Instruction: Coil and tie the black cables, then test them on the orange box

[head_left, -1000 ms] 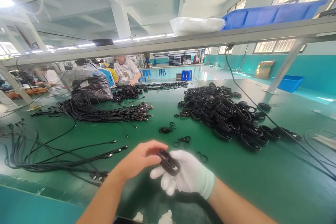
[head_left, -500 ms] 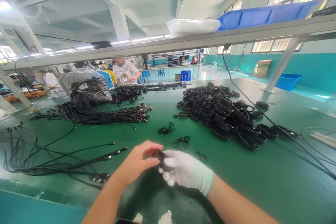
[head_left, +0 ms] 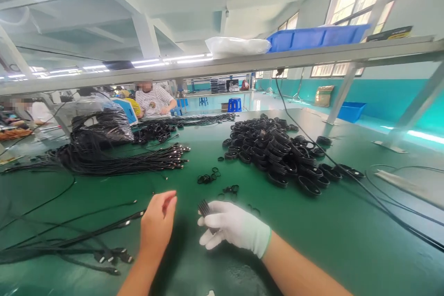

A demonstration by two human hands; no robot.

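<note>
**Gloved hand grips one cable coil; bare hand empty**

The right hand (head_left: 236, 230), in a white glove, is closed around a small coiled black cable (head_left: 205, 209), whose loops stick up above the thumb. The left hand (head_left: 157, 223), bare, holds nothing; its fingers are loosely drawn together, just beside the coil but clear of it. Both hands hover low over the green table (head_left: 312, 249).

Just beyond the hands lie scattered small black rings (head_left: 208, 177). Further back to the right sits a large pile of coiled cables (head_left: 274, 148). To the left, uncoiled cables (head_left: 114, 159) lie in a long bundle, and loose plug ends (head_left: 111, 255) lie near the left forearm. A person in a striped shirt (head_left: 152, 101) sits at the far end.
</note>
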